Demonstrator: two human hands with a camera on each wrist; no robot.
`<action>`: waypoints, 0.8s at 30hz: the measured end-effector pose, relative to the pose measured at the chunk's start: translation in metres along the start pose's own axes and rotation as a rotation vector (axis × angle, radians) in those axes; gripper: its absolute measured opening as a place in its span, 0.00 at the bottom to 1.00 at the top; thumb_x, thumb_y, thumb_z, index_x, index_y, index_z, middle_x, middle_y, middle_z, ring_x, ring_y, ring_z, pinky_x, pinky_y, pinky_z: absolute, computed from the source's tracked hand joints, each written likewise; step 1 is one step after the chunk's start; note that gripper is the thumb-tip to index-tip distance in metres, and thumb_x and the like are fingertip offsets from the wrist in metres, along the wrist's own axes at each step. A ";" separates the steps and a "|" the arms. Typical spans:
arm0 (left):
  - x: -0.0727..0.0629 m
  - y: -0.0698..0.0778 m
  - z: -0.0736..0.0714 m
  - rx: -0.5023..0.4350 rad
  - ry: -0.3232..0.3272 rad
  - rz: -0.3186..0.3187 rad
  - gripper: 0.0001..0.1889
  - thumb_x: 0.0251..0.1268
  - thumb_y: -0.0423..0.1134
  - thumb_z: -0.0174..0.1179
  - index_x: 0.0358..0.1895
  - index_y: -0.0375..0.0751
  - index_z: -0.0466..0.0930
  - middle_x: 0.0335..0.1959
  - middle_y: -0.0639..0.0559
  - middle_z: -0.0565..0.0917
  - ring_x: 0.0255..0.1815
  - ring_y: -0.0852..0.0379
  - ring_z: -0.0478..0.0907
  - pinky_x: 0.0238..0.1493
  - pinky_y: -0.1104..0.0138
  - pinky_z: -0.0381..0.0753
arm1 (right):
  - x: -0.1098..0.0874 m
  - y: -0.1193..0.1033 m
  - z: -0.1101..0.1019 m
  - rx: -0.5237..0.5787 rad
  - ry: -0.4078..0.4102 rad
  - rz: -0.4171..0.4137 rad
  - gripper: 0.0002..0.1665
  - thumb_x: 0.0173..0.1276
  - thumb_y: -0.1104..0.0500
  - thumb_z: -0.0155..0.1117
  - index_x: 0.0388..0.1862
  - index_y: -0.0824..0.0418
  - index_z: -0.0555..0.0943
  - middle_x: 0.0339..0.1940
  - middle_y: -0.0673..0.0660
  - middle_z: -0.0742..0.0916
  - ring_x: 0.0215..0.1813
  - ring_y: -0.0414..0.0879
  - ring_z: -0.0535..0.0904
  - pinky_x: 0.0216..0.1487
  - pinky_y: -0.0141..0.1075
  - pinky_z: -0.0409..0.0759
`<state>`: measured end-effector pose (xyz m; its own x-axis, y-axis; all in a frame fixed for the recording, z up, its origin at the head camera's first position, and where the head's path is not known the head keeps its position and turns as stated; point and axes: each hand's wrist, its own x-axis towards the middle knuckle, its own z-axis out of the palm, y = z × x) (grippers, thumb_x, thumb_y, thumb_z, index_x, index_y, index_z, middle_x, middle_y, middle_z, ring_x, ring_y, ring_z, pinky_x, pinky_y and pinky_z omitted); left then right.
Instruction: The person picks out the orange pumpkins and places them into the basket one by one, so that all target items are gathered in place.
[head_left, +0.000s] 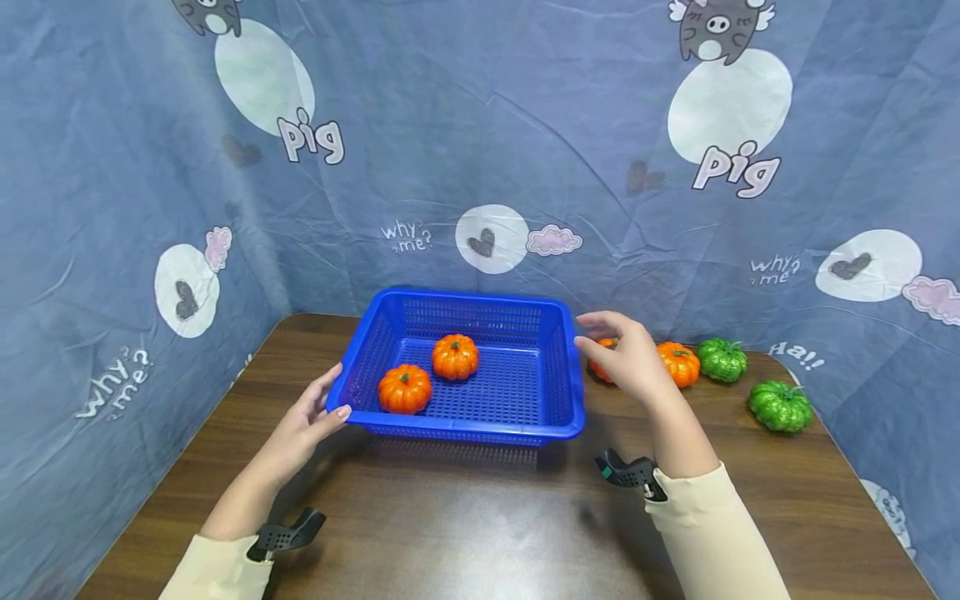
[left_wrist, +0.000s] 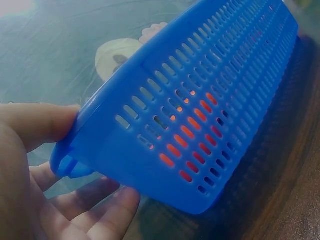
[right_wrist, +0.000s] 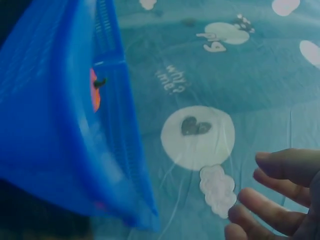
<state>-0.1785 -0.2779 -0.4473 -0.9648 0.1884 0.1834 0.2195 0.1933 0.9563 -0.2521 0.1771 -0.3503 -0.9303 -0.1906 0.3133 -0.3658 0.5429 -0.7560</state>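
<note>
A blue plastic basket point(head_left: 453, 429) with slotted walls is at the middle of the table, two small orange pumpkins point(head_left: 405, 389) lying in its left half. At its front left corner my left hand point(head_left: 303, 421) grips the rim, thumb on top and fingers beneath, as the left wrist view point(left_wrist: 95, 210) also shows. My right hand point(head_left: 626, 354) is just off the basket's right side, fingers spread and relaxed, holding nothing. In the right wrist view a gap separates its fingertips point(right_wrist: 265, 159) from the basket wall point(right_wrist: 65, 125). Through the slots, orange shows in the left wrist view.
Behind the right hand sits an orange pumpkin point(head_left: 602, 367), partly hidden, with another orange pumpkin point(head_left: 678, 364) beside it. Two green pumpkins point(head_left: 722, 360) stand farther right on the brown wooden table point(head_left: 465, 517). A blue printed cloth point(head_left: 480, 167) hangs around the back and sides.
</note>
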 end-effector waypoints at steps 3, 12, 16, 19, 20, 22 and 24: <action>0.001 -0.001 0.000 -0.003 -0.002 0.001 0.35 0.76 0.29 0.51 0.79 0.30 0.43 0.67 0.17 0.62 0.53 0.71 0.77 0.53 0.78 0.76 | -0.004 0.008 -0.001 0.023 0.046 -0.016 0.19 0.68 0.62 0.69 0.56 0.67 0.82 0.53 0.65 0.86 0.54 0.59 0.82 0.57 0.54 0.77; 0.000 0.000 -0.001 0.004 -0.005 -0.018 0.36 0.76 0.31 0.51 0.80 0.32 0.43 0.69 0.19 0.61 0.54 0.70 0.76 0.53 0.78 0.76 | -0.015 0.034 0.000 0.008 0.121 0.030 0.17 0.69 0.63 0.68 0.54 0.67 0.83 0.51 0.66 0.84 0.54 0.60 0.80 0.55 0.51 0.79; 0.000 0.000 0.000 0.003 -0.004 -0.022 0.36 0.76 0.31 0.51 0.80 0.32 0.43 0.69 0.19 0.61 0.54 0.70 0.76 0.53 0.78 0.76 | -0.019 0.049 0.001 -0.010 0.146 0.062 0.17 0.69 0.62 0.68 0.54 0.67 0.83 0.51 0.67 0.84 0.53 0.58 0.81 0.52 0.44 0.80; 0.000 0.001 0.000 0.003 -0.004 -0.023 0.36 0.76 0.31 0.51 0.80 0.33 0.43 0.69 0.19 0.61 0.54 0.69 0.76 0.53 0.78 0.76 | -0.019 0.062 0.001 -0.001 0.166 0.079 0.17 0.69 0.63 0.68 0.54 0.69 0.82 0.52 0.68 0.85 0.52 0.59 0.82 0.49 0.34 0.79; 0.000 0.001 0.000 0.003 -0.004 -0.022 0.36 0.77 0.32 0.51 0.80 0.33 0.43 0.69 0.19 0.61 0.54 0.69 0.76 0.53 0.78 0.76 | -0.019 0.066 0.001 0.000 0.172 0.086 0.17 0.69 0.63 0.68 0.54 0.70 0.82 0.52 0.69 0.85 0.51 0.59 0.82 0.48 0.31 0.78; -0.001 0.001 0.000 0.006 -0.005 -0.022 0.36 0.77 0.32 0.51 0.80 0.33 0.43 0.69 0.19 0.61 0.54 0.69 0.76 0.53 0.78 0.76 | -0.020 0.074 0.001 -0.003 0.180 0.105 0.18 0.69 0.63 0.67 0.54 0.71 0.82 0.52 0.69 0.85 0.51 0.59 0.82 0.47 0.26 0.77; 0.000 0.001 0.000 0.008 -0.006 -0.019 0.36 0.77 0.32 0.51 0.80 0.33 0.43 0.69 0.19 0.61 0.54 0.69 0.76 0.53 0.78 0.76 | -0.020 0.080 0.000 -0.005 0.183 0.127 0.18 0.69 0.63 0.67 0.55 0.71 0.81 0.53 0.69 0.84 0.52 0.59 0.81 0.49 0.29 0.78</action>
<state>-0.1779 -0.2776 -0.4465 -0.9678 0.1909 0.1641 0.2027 0.2042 0.9577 -0.2632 0.2241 -0.4171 -0.9485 0.0311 0.3153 -0.2454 0.5575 -0.7931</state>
